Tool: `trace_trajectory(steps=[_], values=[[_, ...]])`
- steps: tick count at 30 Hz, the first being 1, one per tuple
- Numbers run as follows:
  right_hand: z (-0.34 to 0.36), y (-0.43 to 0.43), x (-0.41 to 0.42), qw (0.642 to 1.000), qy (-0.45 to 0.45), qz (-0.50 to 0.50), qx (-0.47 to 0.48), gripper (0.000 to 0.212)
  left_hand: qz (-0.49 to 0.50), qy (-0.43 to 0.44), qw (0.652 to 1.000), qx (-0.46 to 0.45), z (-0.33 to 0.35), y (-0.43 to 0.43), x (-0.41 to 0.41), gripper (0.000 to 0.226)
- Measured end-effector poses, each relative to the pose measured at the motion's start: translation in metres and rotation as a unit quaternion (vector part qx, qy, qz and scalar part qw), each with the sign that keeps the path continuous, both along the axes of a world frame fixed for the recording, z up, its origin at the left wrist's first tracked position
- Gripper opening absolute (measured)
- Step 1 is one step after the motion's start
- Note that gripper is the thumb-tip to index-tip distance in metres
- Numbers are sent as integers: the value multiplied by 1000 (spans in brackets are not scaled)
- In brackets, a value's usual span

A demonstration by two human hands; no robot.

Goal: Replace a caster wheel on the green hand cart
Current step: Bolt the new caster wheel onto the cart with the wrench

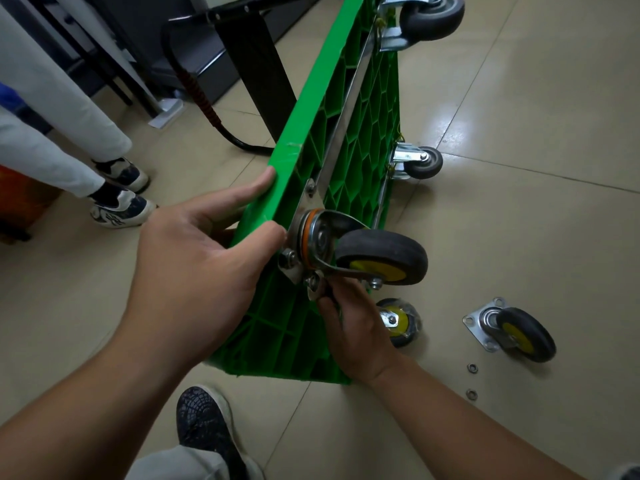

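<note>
A pale tiled floor [519, 98] is reflecting soft light toward its far right side. By its left edge a second person is standing in white trousers [52, 98], wearing two white-and-navy sneakers [121, 209] that are pointing toward the middle of the floor. Just behind those feet, at the left edge itself, an orange box [20, 202] is sitting partly out of frame. A black furniture leg [256, 71] is slanting down from the far edge, and a white metal foot [166, 112] is resting on the tiles to its left. Near the bottom edge, the wearer's dark speckled shoe [202, 424] is showing above a grey trouser leg [183, 462].
</note>
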State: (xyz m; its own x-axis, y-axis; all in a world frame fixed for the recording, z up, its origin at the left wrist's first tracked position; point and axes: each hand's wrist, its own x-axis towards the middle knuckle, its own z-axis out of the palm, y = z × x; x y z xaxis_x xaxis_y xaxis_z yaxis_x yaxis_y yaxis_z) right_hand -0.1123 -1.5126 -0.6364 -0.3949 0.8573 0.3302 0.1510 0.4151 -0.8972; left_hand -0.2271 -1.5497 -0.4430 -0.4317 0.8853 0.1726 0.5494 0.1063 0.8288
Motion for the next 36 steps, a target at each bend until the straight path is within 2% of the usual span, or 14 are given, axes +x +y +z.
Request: trace_trajectory(steps=[5, 14, 16, 18, 19, 22, 24, 26, 27, 29, 30, 31, 34, 36], values=[[22, -31, 0, 986, 79, 7, -145, 22, 14, 3, 1000, -4, 7, -2, 4, 48], [77, -54, 9, 944, 47, 14, -327, 37, 37, 22, 999, -24, 15, -2, 9, 48], [102, -56, 9, 902, 52, 11, -429, 43, 39, 26, 999, -25, 17, -3, 11, 49], [127, -54, 10, 815, 104, 29, -569, 47, 39, 25, 999, -29, 19, -3, 15, 52], [134, -54, 14, 791, 122, 34, -599, 46, 37, 24, 999, -29, 19, -4, 17, 54], [134, -63, 19, 811, 81, 19, -579, 47, 35, 23, 998, -39, 21, -4, 14, 53], [116, -76, 23, 865, 29, -56, -498, 51, 33, 28, 998, -41, 21, -4, 9, 49], [91, -87, 32, 883, -3, -108, -457, 49, 34, 23, 998, -40, 20, -4, 5, 49], [83, -88, 35, 855, 11, -109, -507, 48, 31, 19, 999, -38, 20, -6, 4, 49], [77, -86, 36, 754, 64, -81, -648, 48, 26, 20, 999, -38, 19, -5, 2, 49], [74, -85, 36, 740, 61, -72, -666, 47, 22, 20, 999, -43, 20, -5, 2, 49], [70, -81, 36, 764, 41, -67, -640, 47, 19, 19, 999, -43, 20, -5, 2, 50], [62, -70, 35, 919, -68, -60, -383, 50, 25, 29, 998, -43, 19, -4, 0, 50], [57, -62, 40, 963, -139, -47, -227, 52, 24, 36, 998, -39, 17, -4, 0, 50]])
